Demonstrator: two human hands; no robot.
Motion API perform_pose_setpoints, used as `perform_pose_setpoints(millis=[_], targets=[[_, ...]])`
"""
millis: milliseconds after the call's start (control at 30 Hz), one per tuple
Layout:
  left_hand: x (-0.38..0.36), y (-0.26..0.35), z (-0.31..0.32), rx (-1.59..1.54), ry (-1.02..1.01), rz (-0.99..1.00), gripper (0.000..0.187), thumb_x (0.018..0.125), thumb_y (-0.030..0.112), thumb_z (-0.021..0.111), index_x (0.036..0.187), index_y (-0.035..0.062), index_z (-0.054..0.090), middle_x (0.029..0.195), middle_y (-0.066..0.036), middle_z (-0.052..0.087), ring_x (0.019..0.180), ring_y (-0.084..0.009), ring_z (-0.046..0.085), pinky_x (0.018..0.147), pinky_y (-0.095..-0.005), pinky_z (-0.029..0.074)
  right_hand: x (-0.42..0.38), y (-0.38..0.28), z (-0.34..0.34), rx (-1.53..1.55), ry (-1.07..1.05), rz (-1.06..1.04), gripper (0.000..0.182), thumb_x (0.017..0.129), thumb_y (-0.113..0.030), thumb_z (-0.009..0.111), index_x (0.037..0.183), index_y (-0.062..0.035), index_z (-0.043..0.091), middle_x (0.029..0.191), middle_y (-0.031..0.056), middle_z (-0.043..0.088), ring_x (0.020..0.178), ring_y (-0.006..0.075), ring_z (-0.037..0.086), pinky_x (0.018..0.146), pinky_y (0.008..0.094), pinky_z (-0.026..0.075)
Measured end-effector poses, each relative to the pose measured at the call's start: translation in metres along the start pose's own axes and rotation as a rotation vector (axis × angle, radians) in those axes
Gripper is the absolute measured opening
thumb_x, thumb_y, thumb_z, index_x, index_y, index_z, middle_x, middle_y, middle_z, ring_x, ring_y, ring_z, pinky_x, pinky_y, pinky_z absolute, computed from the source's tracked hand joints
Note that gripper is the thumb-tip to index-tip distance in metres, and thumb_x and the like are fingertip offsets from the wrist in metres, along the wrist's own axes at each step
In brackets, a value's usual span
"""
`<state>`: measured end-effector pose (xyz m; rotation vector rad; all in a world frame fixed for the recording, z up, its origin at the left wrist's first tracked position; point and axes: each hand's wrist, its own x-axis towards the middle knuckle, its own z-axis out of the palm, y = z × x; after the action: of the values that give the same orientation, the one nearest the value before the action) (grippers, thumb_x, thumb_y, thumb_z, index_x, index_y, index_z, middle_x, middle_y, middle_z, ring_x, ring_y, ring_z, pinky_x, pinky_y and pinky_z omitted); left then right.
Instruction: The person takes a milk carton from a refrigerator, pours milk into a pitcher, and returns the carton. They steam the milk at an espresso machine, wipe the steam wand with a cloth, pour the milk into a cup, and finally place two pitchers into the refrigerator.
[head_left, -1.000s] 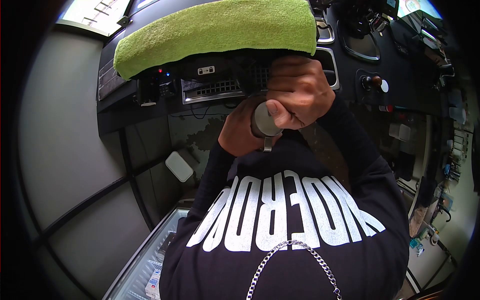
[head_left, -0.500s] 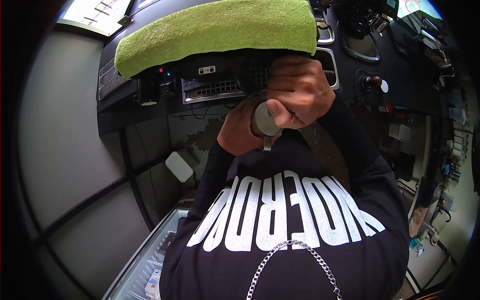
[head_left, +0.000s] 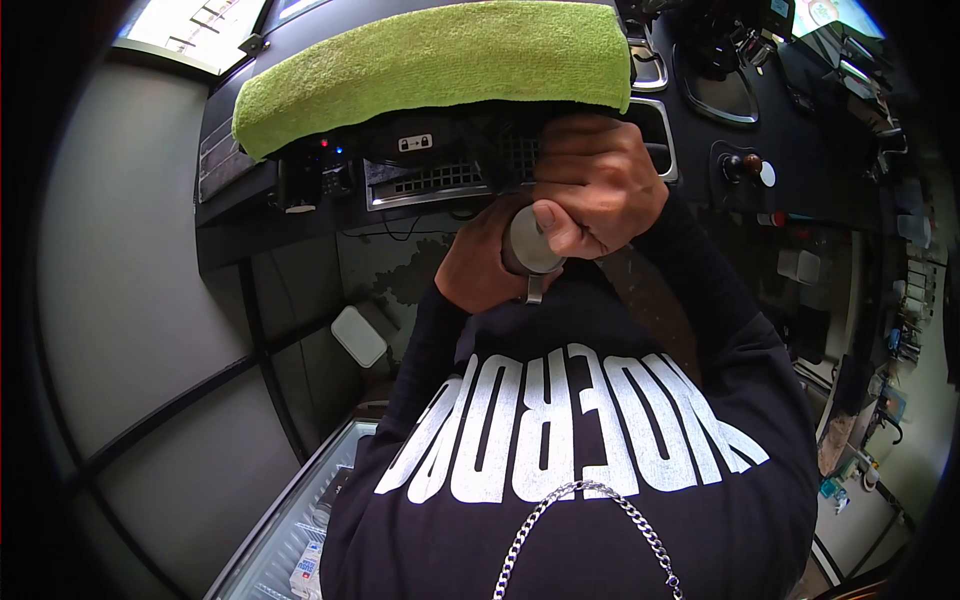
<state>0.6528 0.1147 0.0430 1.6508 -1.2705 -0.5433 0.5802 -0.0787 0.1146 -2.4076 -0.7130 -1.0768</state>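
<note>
A small metal milk pitcher (head_left: 532, 243) is held in front of my chest, its short handle (head_left: 535, 290) pointing toward me. Around its left side my left hand (head_left: 470, 265) is wrapped. My right hand (head_left: 605, 180) is closed in a fist against the pitcher's right side, with the thumb laid over its rim. Whatever the curled fingers of that hand grip is hidden from above. Both hands are just in front of the slotted drip tray (head_left: 400, 195) of a black coffee machine.
A green towel (head_left: 440, 60) drapes over the machine. To the right are a metal-rimmed tray (head_left: 672, 150) and a wooden-handled tamper (head_left: 735, 165) on the black counter. A white bin (head_left: 358, 336) stands low at left, near a glass-topped fridge (head_left: 290, 520).
The view has shifted very slightly. Both hands and the pitcher keep the same position and grip.
</note>
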Motion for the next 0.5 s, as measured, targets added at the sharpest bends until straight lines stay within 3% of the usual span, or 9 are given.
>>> perform_pose_setpoints(millis=[133,200,233,400,500], targets=[[0.0,0.001,0.001,-0.017,0.011,0.013,0.079,0.062,0.023,0.093,0.13,0.0053,0.056,0.118,-0.019,0.066,0.106,-0.0402,0.068,0.089,-0.0447,0.056,-0.002,0.0,0.0,-0.002,0.034,-0.006,0.032,0.088,-0.016,0.053,0.058,-0.0065,0.053,0.057,0.0061,0.054,0.053,0.0265,0.058,0.06,0.0385,0.054],[0.001,0.001,0.001,-0.014,0.01,0.015,0.079,0.062,0.023,0.093,0.129,0.0052,0.056,0.118,-0.019,0.066,0.106,-0.0401,0.068,0.089,-0.0447,0.056,-0.005,0.0,-0.005,-0.043,-0.04,0.008,0.018,0.081,-0.017,0.065,0.065,-0.0089,0.062,0.071,0.0028,0.064,0.069,0.023,0.065,0.073,0.0347,0.056],[0.0,0.001,0.001,-0.012,0.009,0.015,0.079,0.062,0.023,0.093,0.129,0.0051,0.056,0.118,-0.019,0.066,0.106,-0.0399,0.068,0.089,-0.0446,0.056,-0.006,0.0,-0.005,-0.044,-0.04,0.008,0.018,0.081,-0.017,0.065,0.065,-0.0089,0.062,0.071,0.0028,0.064,0.069,0.023,0.065,0.073,0.0347,0.056],[0.0,0.001,0.001,-0.034,0.014,0.017,0.08,0.062,0.024,0.094,0.129,0.004,0.055,0.12,-0.019,0.065,0.107,-0.0394,0.068,0.09,-0.0442,0.056,-0.016,-0.002,0.002,0.006,0.101,0.043,0.027,0.094,-0.016,0.058,0.07,-0.0038,0.064,0.076,0.0065,0.062,0.078,0.0282,0.064,0.082,0.0397,0.055],[0.0,-0.003,0.003,-0.018,0.025,0.046,0.084,0.061,0.026,0.095,0.131,0.0019,0.055,0.119,-0.02,0.066,0.106,-0.0384,0.069,0.088,-0.0437,0.057,-0.022,-0.006,0.0,-0.027,0.091,0.077,0.023,0.092,-0.016,0.059,0.077,-0.0017,0.068,0.085,0.0095,0.065,0.089,0.0299,0.065,0.091,0.0429,0.054]])
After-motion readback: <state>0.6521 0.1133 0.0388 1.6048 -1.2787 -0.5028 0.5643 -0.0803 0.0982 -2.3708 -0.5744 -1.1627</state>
